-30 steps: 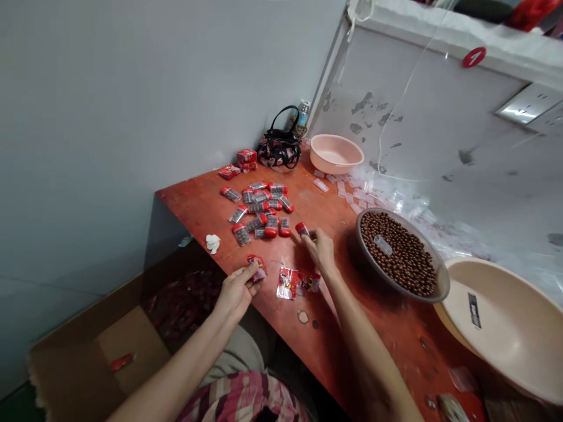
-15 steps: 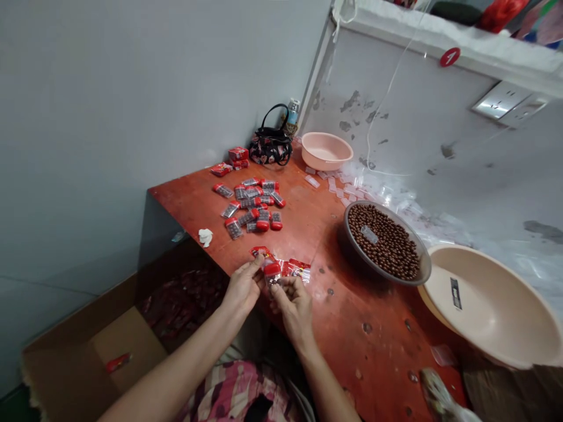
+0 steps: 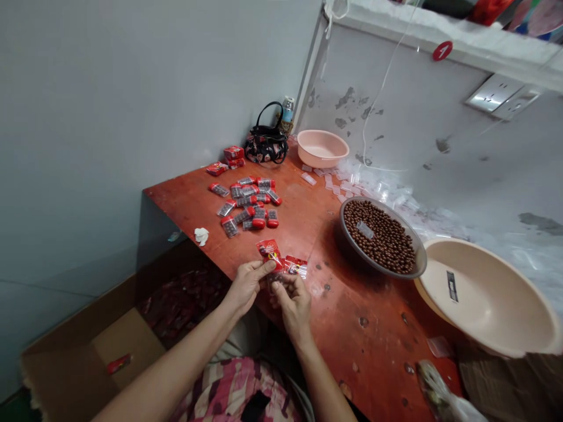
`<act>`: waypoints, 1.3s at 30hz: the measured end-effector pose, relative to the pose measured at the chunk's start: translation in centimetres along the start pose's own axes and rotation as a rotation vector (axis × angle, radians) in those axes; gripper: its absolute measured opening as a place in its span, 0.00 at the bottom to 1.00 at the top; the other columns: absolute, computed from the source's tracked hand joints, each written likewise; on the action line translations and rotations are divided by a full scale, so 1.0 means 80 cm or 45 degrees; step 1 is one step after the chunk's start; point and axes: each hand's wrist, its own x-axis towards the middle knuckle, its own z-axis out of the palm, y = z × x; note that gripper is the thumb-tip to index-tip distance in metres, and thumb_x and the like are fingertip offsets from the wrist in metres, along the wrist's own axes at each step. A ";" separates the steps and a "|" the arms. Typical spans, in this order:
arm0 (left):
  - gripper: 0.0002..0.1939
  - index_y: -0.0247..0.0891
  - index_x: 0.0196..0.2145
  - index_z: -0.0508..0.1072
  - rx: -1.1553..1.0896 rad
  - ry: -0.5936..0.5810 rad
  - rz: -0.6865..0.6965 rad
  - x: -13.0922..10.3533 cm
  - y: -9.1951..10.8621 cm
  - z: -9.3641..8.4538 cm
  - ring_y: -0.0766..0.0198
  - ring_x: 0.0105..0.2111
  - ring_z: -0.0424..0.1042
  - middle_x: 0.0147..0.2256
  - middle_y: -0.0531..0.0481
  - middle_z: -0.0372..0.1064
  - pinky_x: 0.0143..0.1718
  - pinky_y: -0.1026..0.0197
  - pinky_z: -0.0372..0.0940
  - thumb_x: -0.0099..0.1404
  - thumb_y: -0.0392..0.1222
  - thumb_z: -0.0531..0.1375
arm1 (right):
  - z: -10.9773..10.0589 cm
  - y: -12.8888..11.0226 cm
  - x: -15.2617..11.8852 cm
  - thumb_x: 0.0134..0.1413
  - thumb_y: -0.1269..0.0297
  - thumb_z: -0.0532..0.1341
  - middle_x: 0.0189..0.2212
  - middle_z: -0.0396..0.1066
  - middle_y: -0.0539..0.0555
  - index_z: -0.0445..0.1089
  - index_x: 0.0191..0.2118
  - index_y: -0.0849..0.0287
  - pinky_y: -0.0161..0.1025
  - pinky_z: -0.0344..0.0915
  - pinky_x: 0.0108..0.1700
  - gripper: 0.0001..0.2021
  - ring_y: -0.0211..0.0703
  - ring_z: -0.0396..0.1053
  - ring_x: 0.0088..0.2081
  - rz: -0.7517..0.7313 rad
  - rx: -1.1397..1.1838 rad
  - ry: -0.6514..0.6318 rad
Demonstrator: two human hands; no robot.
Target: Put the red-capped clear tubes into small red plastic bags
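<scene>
Near the front edge of the red table, my left hand [image 3: 247,286] pinches a printed red packet [image 3: 269,251], held upright with its face showing. Close beside it, my right hand [image 3: 294,302] is closed on a small clear box [image 3: 275,279], mostly hidden by fingers and packet. Whether the box is partly inside the packet I cannot tell. Another red packet [image 3: 296,266] lies on the table just behind my right fingers. Farther back is a loose group of red-capped clear boxes [image 3: 248,202] filled with dark balls.
A grey bowl [image 3: 420,266] of brown balls, with a clear case on top, stands right of my hands. Beyond it is a large beige basin [image 3: 497,305]. A pink basin [image 3: 323,149], a handbag [image 3: 266,145] and stacked red packs [image 3: 234,153] are farther back. An open carton [image 3: 65,363] sits lower left.
My left hand has brought a red packet up from the table to the box, covering its red cap. My right hand keeps its grip. The view has shifted slightly.
</scene>
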 end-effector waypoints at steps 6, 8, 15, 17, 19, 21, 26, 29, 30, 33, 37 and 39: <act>0.10 0.30 0.21 0.72 0.174 -0.054 -0.045 0.005 0.007 -0.006 0.64 0.21 0.68 0.21 0.47 0.70 0.25 0.63 0.63 0.49 0.42 0.62 | -0.003 0.001 0.005 0.46 0.60 0.60 0.18 0.64 0.45 0.61 0.30 0.59 0.27 0.55 0.14 0.10 0.30 0.59 0.13 0.134 0.197 -0.071; 0.09 0.30 0.22 0.72 0.160 0.000 -0.030 0.006 0.003 -0.005 0.65 0.22 0.68 0.22 0.47 0.70 0.25 0.64 0.63 0.49 0.41 0.63 | -0.001 0.001 0.004 0.44 0.59 0.61 0.20 0.65 0.46 0.62 0.32 0.59 0.29 0.59 0.16 0.11 0.31 0.61 0.16 0.057 0.082 0.020; 0.11 0.31 0.22 0.70 0.151 -0.051 -0.019 -0.004 -0.016 0.001 0.66 0.14 0.63 0.15 0.52 0.64 0.16 0.62 0.60 0.52 0.43 0.60 | 0.005 0.004 0.015 0.44 0.61 0.62 0.15 0.63 0.43 0.60 0.30 0.59 0.26 0.56 0.14 0.10 0.29 0.58 0.13 0.131 0.238 0.020; 0.10 0.31 0.22 0.70 0.142 -0.034 -0.007 -0.004 -0.012 -0.002 0.67 0.14 0.63 0.16 0.52 0.64 0.16 0.63 0.60 0.51 0.43 0.60 | 0.006 0.003 0.016 0.44 0.62 0.62 0.15 0.63 0.43 0.60 0.31 0.58 0.26 0.57 0.15 0.10 0.30 0.60 0.13 0.141 0.301 -0.026; 0.10 0.30 0.23 0.71 0.106 0.003 -0.005 -0.004 -0.006 -0.006 0.69 0.15 0.63 0.18 0.51 0.65 0.16 0.65 0.60 0.51 0.42 0.61 | 0.004 0.000 0.013 0.45 0.63 0.61 0.18 0.66 0.45 0.61 0.35 0.59 0.27 0.61 0.18 0.11 0.32 0.64 0.18 0.126 0.324 -0.099; 0.10 0.29 0.25 0.71 0.049 0.041 -0.019 -0.004 -0.001 -0.008 0.69 0.18 0.64 0.20 0.50 0.67 0.18 0.66 0.61 0.50 0.42 0.61 | 0.001 -0.002 0.008 0.46 0.64 0.61 0.23 0.69 0.48 0.61 0.39 0.59 0.30 0.64 0.24 0.13 0.35 0.68 0.23 0.116 0.333 -0.167; 0.10 0.28 0.25 0.72 -0.018 -0.015 -0.082 -0.011 -0.008 -0.006 0.69 0.20 0.64 0.22 0.48 0.67 0.21 0.65 0.62 0.50 0.40 0.62 | 0.000 0.002 0.007 0.46 0.64 0.61 0.21 0.68 0.47 0.63 0.34 0.59 0.31 0.65 0.24 0.09 0.33 0.67 0.21 0.136 0.353 -0.101; 0.08 0.28 0.23 0.72 -0.059 0.016 -0.053 -0.022 -0.014 -0.008 0.70 0.20 0.65 0.20 0.49 0.67 0.23 0.67 0.62 0.50 0.38 0.62 | 0.008 0.002 0.011 0.45 0.65 0.62 0.20 0.67 0.45 0.61 0.32 0.58 0.29 0.63 0.22 0.09 0.32 0.66 0.19 0.137 0.364 -0.090; 0.08 0.28 0.25 0.72 -0.091 0.062 -0.021 -0.027 -0.014 -0.010 0.69 0.21 0.66 0.21 0.48 0.69 0.24 0.66 0.63 0.51 0.39 0.62 | 0.010 0.001 0.011 0.45 0.65 0.62 0.20 0.67 0.45 0.61 0.32 0.58 0.29 0.64 0.22 0.09 0.33 0.66 0.19 0.137 0.362 -0.110; 0.16 0.31 0.34 0.72 -0.229 0.266 0.127 -0.048 -0.010 -0.024 0.59 0.33 0.71 0.33 0.41 0.72 0.32 0.60 0.66 0.53 0.47 0.59 | 0.010 -0.007 0.010 0.45 0.65 0.62 0.21 0.68 0.47 0.61 0.33 0.59 0.31 0.64 0.23 0.09 0.34 0.67 0.21 0.109 0.323 -0.135; 0.26 0.32 0.45 0.67 0.119 0.397 0.165 -0.065 -0.008 -0.043 0.52 0.38 0.70 0.41 0.37 0.69 0.35 0.53 0.67 0.57 0.55 0.51 | -0.007 -0.013 0.013 0.48 0.63 0.59 0.23 0.69 0.49 0.61 0.34 0.60 0.29 0.62 0.21 0.08 0.34 0.66 0.21 0.082 0.231 -0.057; 0.23 0.34 0.45 0.68 0.625 0.313 0.282 -0.055 -0.011 -0.045 0.52 0.40 0.69 0.43 0.38 0.69 0.40 0.51 0.64 0.57 0.52 0.53 | -0.016 -0.012 0.015 0.49 0.62 0.58 0.23 0.68 0.49 0.62 0.34 0.60 0.28 0.61 0.20 0.08 0.33 0.66 0.20 0.083 0.197 -0.033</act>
